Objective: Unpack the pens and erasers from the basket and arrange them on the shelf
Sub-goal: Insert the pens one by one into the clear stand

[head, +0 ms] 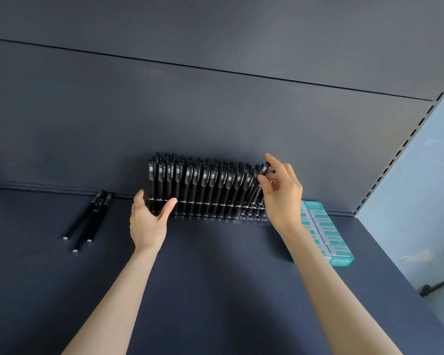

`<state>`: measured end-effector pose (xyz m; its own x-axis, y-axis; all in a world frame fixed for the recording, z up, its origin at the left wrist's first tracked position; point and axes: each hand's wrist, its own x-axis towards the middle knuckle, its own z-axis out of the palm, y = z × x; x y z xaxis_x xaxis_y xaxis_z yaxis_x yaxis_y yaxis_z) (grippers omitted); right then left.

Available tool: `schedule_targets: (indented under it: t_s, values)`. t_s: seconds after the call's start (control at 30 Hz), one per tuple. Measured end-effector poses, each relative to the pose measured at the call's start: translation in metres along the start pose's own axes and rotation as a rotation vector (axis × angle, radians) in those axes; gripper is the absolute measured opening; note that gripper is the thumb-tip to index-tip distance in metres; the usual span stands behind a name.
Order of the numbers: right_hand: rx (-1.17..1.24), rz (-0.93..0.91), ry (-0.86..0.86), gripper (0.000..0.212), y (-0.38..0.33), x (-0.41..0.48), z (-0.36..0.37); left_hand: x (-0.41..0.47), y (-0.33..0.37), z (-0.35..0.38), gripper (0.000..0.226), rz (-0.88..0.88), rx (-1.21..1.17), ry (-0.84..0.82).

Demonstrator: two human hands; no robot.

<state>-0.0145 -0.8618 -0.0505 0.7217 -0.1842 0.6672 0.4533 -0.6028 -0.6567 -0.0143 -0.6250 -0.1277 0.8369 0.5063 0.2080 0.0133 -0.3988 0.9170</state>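
Observation:
A clear pen rack [251,213] stands at the back of the dark shelf [215,265], filled with several upright black pens [198,180]. My left hand [148,221] grips the rack's left end, thumb in front. My right hand [282,193] pinches the top of one black pen [264,168] at the rack's right end, where a few holes stay bare. Three loose black pens [90,219] lie on the shelf to the left. A teal box of erasers [326,231] lies to the right, partly hidden behind my right forearm.
The shelf's dark back panel [215,111] rises right behind the rack. A slotted upright [408,139] bounds the shelf on the right, with a pale wall beyond. The basket is out of view.

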Motion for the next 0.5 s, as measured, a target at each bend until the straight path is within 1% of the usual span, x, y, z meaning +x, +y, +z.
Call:
schedule_targets:
  t_s: [0.07,0.13,0.2,0.33,0.5]
  values:
    - [0.011,0.058,-0.03,0.043,0.002,-0.005,0.002,0.0,0.001,0.0,0.084,0.002,0.001,0.004]
    - [0.011,0.099,-0.043,0.038,0.005,-0.009,0.004,0.0,0.001,0.0,0.084,0.008,0.0,0.006]
    - [-0.027,0.093,-0.059,0.032,0.006,-0.01,0.004,0.0,0.001,0.0,0.084,0.012,0.001,0.005]
    - [-0.085,0.044,-0.071,0.028,0.006,-0.01,0.005,0.0,0.0,0.0,0.085,0.007,-0.005,-0.003]
    - [-0.1,0.046,-0.06,0.028,0.008,-0.015,0.004,-0.001,0.001,-0.001,0.085,-0.003,-0.007,-0.006]
